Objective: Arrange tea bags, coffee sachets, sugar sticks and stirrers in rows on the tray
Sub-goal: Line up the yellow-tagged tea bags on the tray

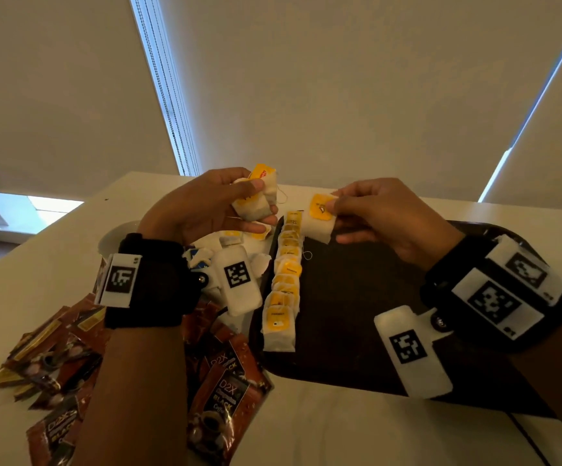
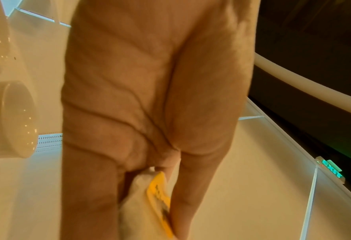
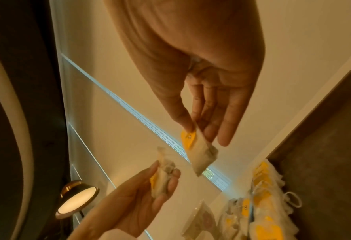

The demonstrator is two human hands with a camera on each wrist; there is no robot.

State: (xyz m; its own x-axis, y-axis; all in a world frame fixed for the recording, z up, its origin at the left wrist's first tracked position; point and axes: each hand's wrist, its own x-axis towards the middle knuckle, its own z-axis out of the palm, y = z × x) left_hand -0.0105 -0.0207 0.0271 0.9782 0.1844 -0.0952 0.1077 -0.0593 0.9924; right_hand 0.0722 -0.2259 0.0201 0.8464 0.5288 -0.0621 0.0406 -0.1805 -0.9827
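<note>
A dark brown tray [image 1: 357, 297] lies on the white table. Along its left edge runs a row of overlapping white tea bags with yellow tags [image 1: 284, 284]. My left hand [image 1: 205, 206] grips a small bunch of tea bags [image 1: 256, 200] above the table, left of the tray's far corner. My right hand [image 1: 373, 213] pinches a single tea bag [image 1: 320, 216] by its yellow tag, over the far end of the row. In the right wrist view that tea bag [image 3: 201, 151] hangs from thumb and fingers, with the left hand's bunch [image 3: 164, 180] below it.
Brown coffee sachets [image 1: 226, 398] lie scattered on the table at the near left. More loose tea bags [image 1: 239, 237] sit left of the tray, under my left hand. A white bowl [image 1: 118, 237] stands behind my left wrist. A white mug [image 2: 16, 120] shows in the left wrist view.
</note>
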